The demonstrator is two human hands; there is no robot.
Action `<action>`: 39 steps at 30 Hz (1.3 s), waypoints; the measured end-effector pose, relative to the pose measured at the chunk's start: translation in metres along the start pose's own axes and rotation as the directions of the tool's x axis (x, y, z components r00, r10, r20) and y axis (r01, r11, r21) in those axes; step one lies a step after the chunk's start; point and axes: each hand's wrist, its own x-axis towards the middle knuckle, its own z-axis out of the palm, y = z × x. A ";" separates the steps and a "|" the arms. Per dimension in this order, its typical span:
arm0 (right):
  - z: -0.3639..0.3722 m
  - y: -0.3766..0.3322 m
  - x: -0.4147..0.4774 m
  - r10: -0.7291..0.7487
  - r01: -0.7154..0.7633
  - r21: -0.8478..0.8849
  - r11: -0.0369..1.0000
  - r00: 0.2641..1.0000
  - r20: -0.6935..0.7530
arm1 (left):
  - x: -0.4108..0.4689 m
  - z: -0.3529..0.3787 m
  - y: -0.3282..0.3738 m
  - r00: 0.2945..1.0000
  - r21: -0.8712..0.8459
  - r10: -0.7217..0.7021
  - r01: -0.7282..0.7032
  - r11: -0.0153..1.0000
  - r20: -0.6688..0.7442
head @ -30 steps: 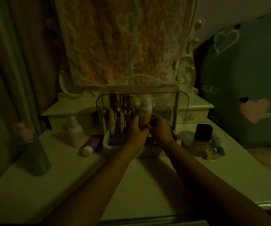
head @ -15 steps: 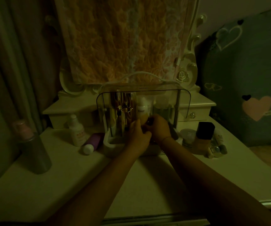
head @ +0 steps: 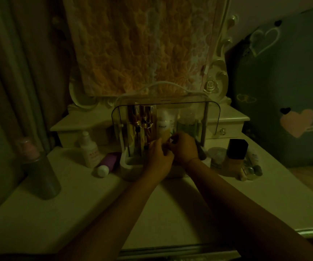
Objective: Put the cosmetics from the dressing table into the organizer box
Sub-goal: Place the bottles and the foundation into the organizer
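Note:
The organizer box [head: 131,166] has a white base and a raised clear lid, and stands at the middle back of the dressing table [head: 80,208]. Gold-capped bottles [head: 142,125] and a clear bottle [head: 188,123] stand inside. Between them stands a pale bottle with a white cap [head: 164,124]. My left hand [head: 158,157] and my right hand [head: 185,147] meet at its lower part with fingers curled on it; the grip itself is hidden in the dim light.
Left of the box are a white bottle [head: 89,151], a lying purple tube [head: 109,162] and a tall grey can with a pink cap [head: 39,166]. To the right are a round jar [head: 217,153], a black-capped foundation bottle [head: 235,157] and small tubes [head: 252,166]. A cloth-covered mirror [head: 142,44] stands behind.
The pale bottle went down from above the box's front into the box between the other bottles. Both hands sank with it to its lower part.

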 end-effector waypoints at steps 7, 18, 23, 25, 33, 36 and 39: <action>-0.039 0.001 -0.050 -0.134 0.147 0.056 0.988 0.972 -0.192 | -0.020 0.004 -0.008 0.990 0.002 0.133 -0.133 0.991 -0.044; -0.141 0.057 -0.094 -0.054 0.126 0.115 0.985 0.867 -0.495 | -0.057 0.059 0.019 0.937 0.058 0.331 -0.338 0.939 0.108; -0.140 0.088 -0.090 0.001 0.035 0.100 0.994 0.940 -0.342 | -0.063 0.082 0.026 0.930 0.044 0.316 -0.329 0.943 0.190; -0.138 0.093 -0.087 -0.001 0.030 0.108 0.994 0.966 -0.258 | -0.064 0.091 0.029 0.923 0.035 0.309 -0.326 0.945 0.230; -0.138 0.099 -0.082 -0.051 0.055 0.029 0.998 0.990 -0.131 | -0.060 0.110 0.035 0.935 -0.063 0.115 -0.099 0.993 0.336; -0.137 0.099 -0.080 -0.041 0.045 0.036 0.998 0.994 -0.097 | -0.062 0.108 0.031 0.936 -0.096 0.115 -0.088 0.992 0.333; -0.134 0.096 -0.080 -0.023 0.031 0.094 0.995 0.996 -0.087 | -0.066 0.103 0.028 0.939 -0.125 0.128 -0.092 0.988 0.320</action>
